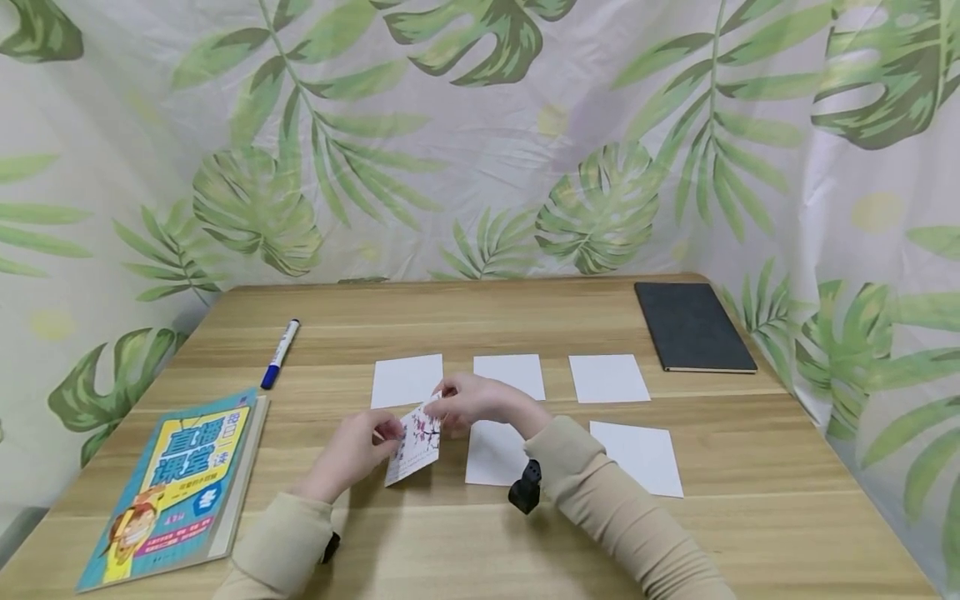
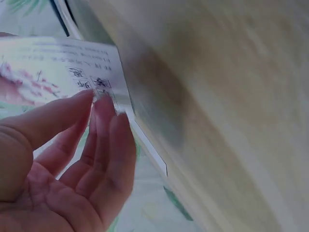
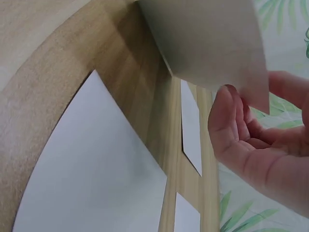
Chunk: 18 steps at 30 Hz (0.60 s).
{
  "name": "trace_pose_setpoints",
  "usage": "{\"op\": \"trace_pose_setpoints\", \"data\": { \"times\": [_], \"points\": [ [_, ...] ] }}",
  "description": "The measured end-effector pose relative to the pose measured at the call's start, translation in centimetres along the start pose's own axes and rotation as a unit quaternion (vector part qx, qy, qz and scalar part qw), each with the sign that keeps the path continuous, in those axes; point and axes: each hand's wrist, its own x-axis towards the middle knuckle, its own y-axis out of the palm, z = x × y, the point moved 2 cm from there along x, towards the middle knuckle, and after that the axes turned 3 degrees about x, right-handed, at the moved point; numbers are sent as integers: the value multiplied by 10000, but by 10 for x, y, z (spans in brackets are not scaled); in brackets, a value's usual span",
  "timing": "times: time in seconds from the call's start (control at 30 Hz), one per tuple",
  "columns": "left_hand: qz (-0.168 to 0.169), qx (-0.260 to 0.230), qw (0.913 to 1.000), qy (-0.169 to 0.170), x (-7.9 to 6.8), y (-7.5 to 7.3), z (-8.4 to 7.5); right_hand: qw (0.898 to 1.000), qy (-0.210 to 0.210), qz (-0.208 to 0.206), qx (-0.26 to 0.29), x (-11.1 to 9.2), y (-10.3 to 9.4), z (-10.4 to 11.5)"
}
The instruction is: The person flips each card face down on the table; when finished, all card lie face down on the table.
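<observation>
A card (image 1: 416, 446) printed with pink blossoms on dark branches and small lettering is raised at a tilt above the table. My left hand (image 1: 347, 457) pinches its left edge between thumb and fingertips; in the left wrist view, black characters show on the card (image 2: 46, 72) beside the thumb. At the upper right corner, my right hand (image 1: 480, 400) grips it too. Seen from the right wrist, the card's back (image 3: 212, 43) is plain white. Close to the right hand lie white cards, one behind (image 1: 517, 373) and one in front (image 1: 495, 460), partly covered by that hand.
More white cards lie at the back left (image 1: 401, 382), back right (image 1: 609, 379) and front right (image 1: 637, 458). A colourful book (image 1: 176, 492) lies left, with a blue-capped marker (image 1: 281, 354) beyond it. A black notebook (image 1: 693, 327) is at the far right.
</observation>
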Motion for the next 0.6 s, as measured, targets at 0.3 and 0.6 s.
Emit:
{"op": "trace_pose_setpoints", "data": {
  "times": [0.3,0.6],
  "points": [
    [-3,-1276,9914,-306,1,-5,-6,9996,-153,-60,208,1,0,3],
    [289,-2079,9699,-1237,-2,-10,-7,9986,-519,14,88,3,9,3]
  ]
}}
